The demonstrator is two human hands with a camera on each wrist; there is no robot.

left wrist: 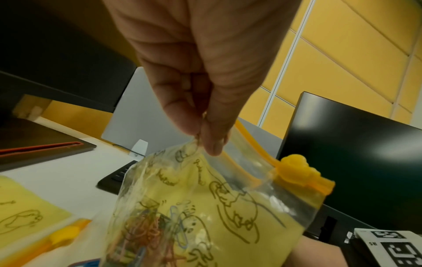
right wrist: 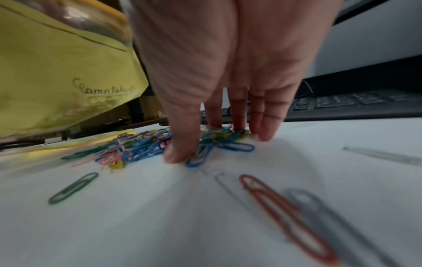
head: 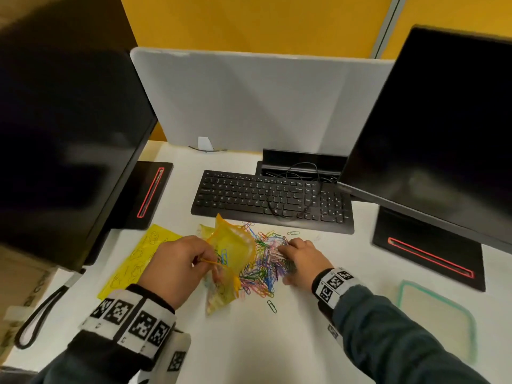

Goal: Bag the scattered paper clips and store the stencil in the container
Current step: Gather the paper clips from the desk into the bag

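Observation:
A yellow printed zip bag [head: 232,250] is held up off the white desk by my left hand [head: 206,260], which pinches its open top edge between thumb and finger [left wrist: 200,139]. Some clips lie inside the bag [left wrist: 141,234]. Right beside it is a heap of coloured paper clips [head: 263,261]. My right hand [head: 285,253] rests on the heap with thumb and fingertips pressed down among the clips [right wrist: 217,142]. Stray clips lie nearby: a green one [right wrist: 73,187] and a red one [right wrist: 285,216]. The yellow stencil [head: 133,259] lies flat at the left. A clear green-rimmed container [head: 437,314] sits at the right.
A black keyboard [head: 271,200] with a cable draped over it lies just behind the clips. Dark monitors stand at the left [head: 69,148] and right [head: 443,134], their bases on the desk. A grey divider panel [head: 263,101] closes the back. A strap loop [head: 38,317] hangs at the left edge.

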